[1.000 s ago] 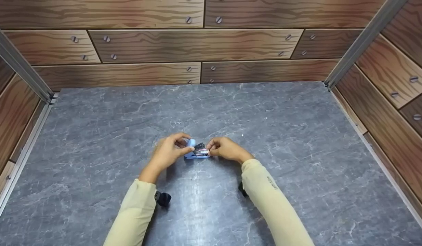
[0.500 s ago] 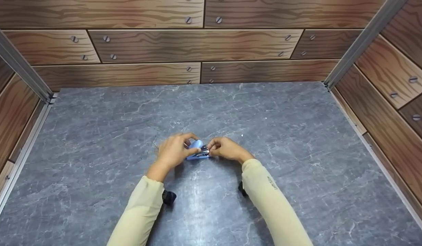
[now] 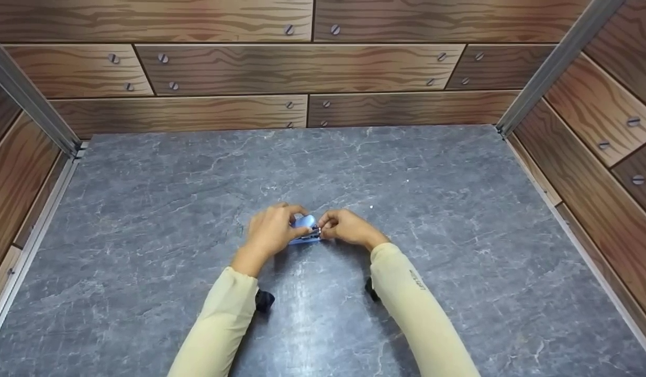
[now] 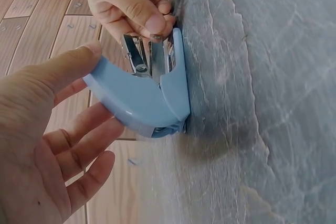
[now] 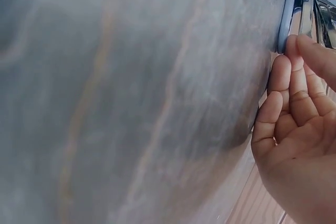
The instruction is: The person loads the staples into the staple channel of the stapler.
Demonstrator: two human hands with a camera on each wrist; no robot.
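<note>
A small light-blue stapler (image 4: 134, 98) stands on the grey marbled table, its top cover raised at an angle from its base. My left hand (image 3: 270, 230) pinches that cover, with the thumb on one side and fingertips on the other. At the stapler's front end my right hand (image 3: 350, 229) holds thumb and index finger together on the tip of the metal magazine (image 4: 157, 59). The right wrist view shows the right hand's other fingers (image 5: 281, 73) curled beside the base. Fingertips hide the very tip of the magazine.
Wood-patterned walls (image 3: 302, 68) enclose the table (image 3: 197, 173) at the back and both sides, with metal posts (image 3: 558, 65) at the corners. Two tiny white specks lie on the table beyond the right hand, one of them a near speck (image 3: 371, 207).
My left hand has moved to the right, tilting the stapler's cover forward and down over the magazine. The right hand has stayed nearly still at the front end.
</note>
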